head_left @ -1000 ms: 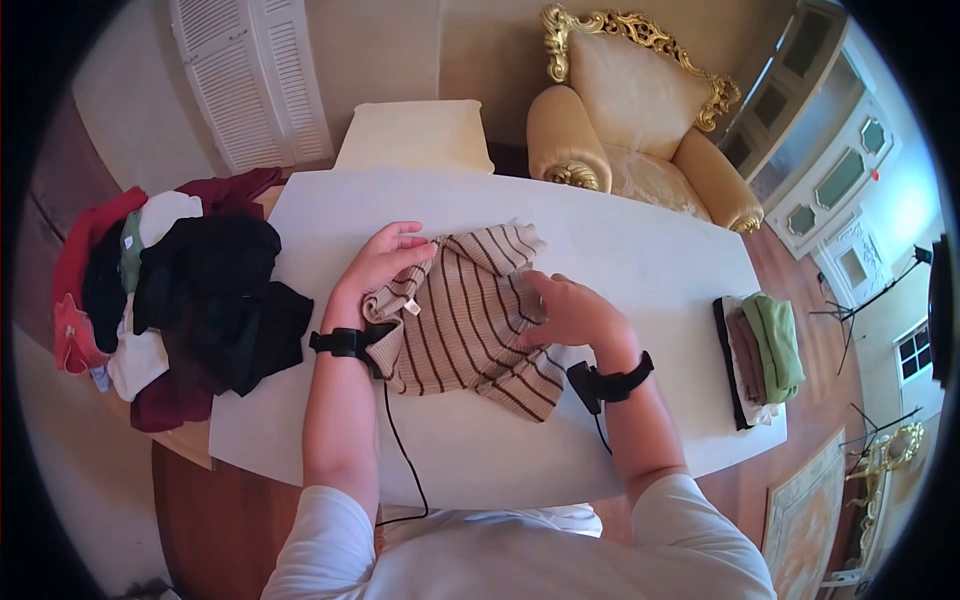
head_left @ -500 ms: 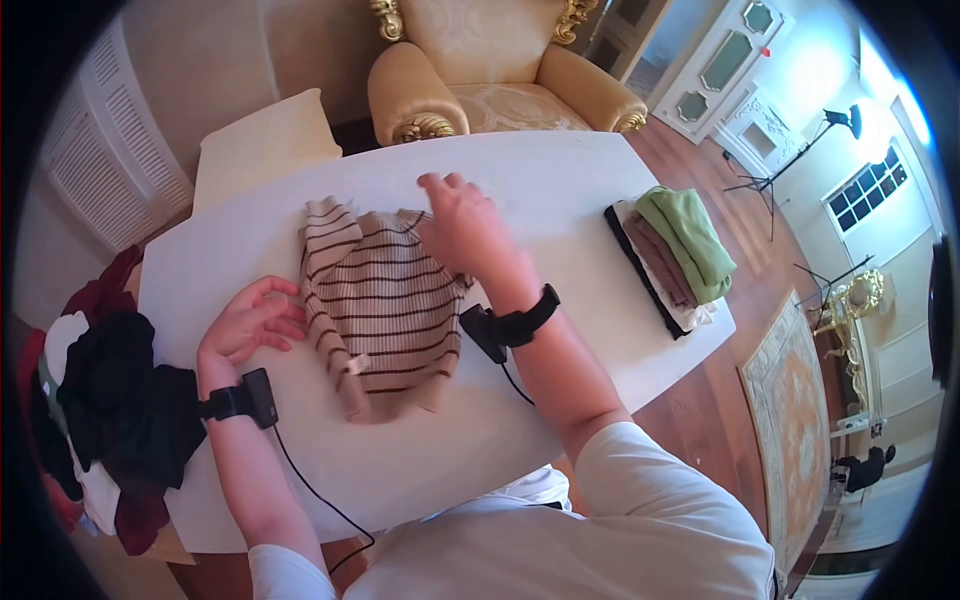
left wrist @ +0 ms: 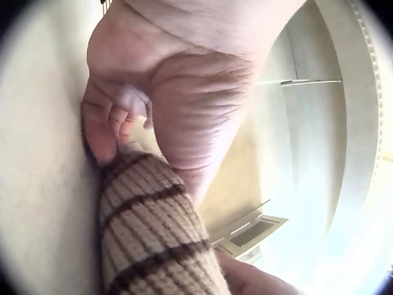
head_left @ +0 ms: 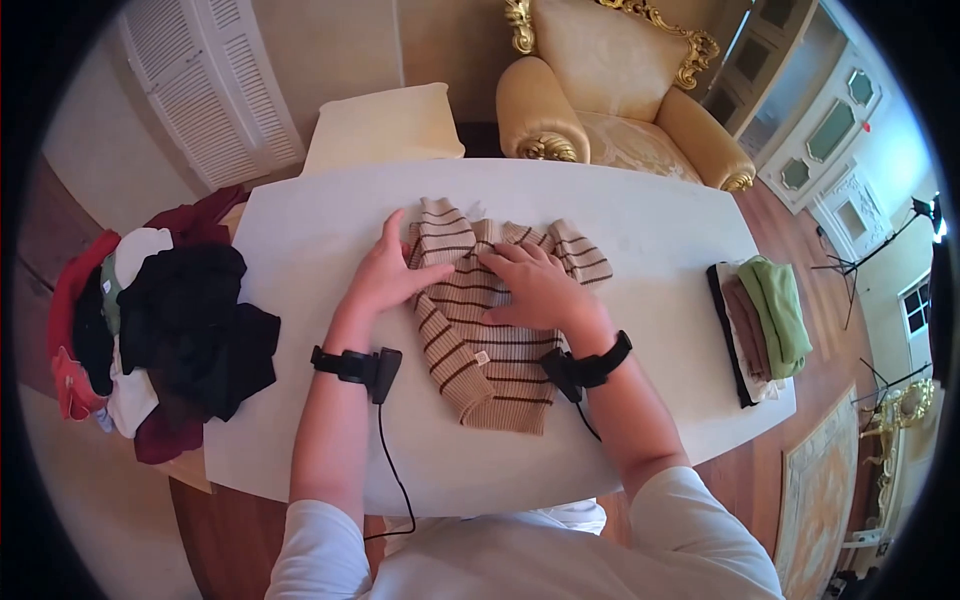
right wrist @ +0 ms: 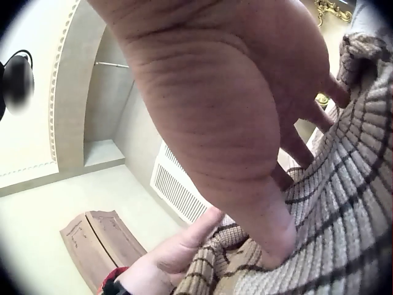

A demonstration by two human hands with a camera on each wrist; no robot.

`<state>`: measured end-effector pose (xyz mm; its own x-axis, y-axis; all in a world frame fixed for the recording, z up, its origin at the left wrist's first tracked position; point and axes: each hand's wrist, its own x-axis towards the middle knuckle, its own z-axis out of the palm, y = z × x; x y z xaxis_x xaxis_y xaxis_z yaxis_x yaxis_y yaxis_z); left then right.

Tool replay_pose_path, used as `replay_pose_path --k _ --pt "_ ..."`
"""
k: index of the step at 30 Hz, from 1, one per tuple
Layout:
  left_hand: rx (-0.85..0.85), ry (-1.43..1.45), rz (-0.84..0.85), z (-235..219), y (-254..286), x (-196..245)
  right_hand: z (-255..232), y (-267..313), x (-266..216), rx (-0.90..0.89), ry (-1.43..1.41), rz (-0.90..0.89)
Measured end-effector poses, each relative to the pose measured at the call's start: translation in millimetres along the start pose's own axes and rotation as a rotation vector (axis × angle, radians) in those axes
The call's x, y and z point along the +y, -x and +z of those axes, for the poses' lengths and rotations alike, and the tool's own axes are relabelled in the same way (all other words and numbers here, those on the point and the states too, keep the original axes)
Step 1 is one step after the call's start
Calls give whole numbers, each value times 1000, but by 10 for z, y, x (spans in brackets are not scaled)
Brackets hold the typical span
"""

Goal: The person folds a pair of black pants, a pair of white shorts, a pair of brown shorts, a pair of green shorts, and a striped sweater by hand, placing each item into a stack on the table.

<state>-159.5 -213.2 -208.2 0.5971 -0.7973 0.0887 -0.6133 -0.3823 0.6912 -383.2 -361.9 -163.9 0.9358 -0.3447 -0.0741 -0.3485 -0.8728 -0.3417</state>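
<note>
A beige sweater with dark brown stripes (head_left: 480,345) lies on the white table (head_left: 300,230), with a small white tag low on its front. One sleeve lies along its left side and another sticks out at the upper right. At its upper left edge is the left hand (head_left: 385,270), thumb stretched over the knit and fingers along the outer side. In the left wrist view, striped fabric (left wrist: 156,227) lies between thumb and fingers of this hand (left wrist: 184,92). The right hand (head_left: 538,285) rests on the upper middle, its spread fingertips touching the ribbed fabric in the right wrist view.
A loose heap of dark, red and white clothes (head_left: 190,320) covers the table's left end. Folded clothes, green on top (head_left: 775,305), lie at the right end. Behind the table stand a cream side table (head_left: 385,125) and a gold armchair (head_left: 620,90). Cables trail from both wrists.
The left hand has come in from beside the sweater to its upper left edge. The right hand has moved from its upper right edge onto its middle. A sleeve now shows at the upper right.
</note>
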Motion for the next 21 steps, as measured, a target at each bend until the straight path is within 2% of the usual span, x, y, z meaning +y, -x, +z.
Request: replay_pose_path --k 3,6,8,10,11,14,17,21 --pt "-59 62 -73 -85 2 -12 33 -18 229 102 2 23" --pt "-142 161 -232 -276 -19 -131 108 -52 473 222 67 129" --pt "-114 184 -274 -389 -28 -279 154 -82 610 288 114 226" --pt "-96 220 -294 -469 -67 -467 209 -120 824 300 106 229" --pt "-109 196 -287 -443 -165 -702 204 -118 880 310 104 228" --pt "108 19 24 -354 -104 -614 99 -93 776 282 48 245" --pt "216 -241 88 -259 -27 -367 -34 -35 637 192 37 227" --pt "180 3 -74 -313 -126 -522 -255 67 438 121 64 299"
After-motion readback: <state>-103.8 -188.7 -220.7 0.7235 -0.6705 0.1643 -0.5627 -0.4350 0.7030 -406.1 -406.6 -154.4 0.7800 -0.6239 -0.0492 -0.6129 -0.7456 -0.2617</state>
